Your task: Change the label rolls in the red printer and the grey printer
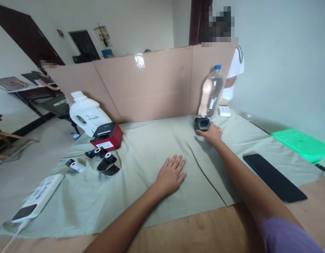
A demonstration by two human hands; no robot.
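Head view: a small black, rounded device [201, 124] is touched by the right hand [212, 134], fingers curled loosely at its near edge, not closed around it; it sits on the pale green cloth [152, 147] covering the wooden tabletop [204, 228], just in front of a clear plastic bottle with a blue cap [211, 92]. The left hand [171, 174] is laid flat and open on the cloth, holding nothing. By the look of it, the device has only been reached, not lifted. A red and black label printer [106, 135] and 1 white detergent jug [86, 113] are seen well apart, to the left.
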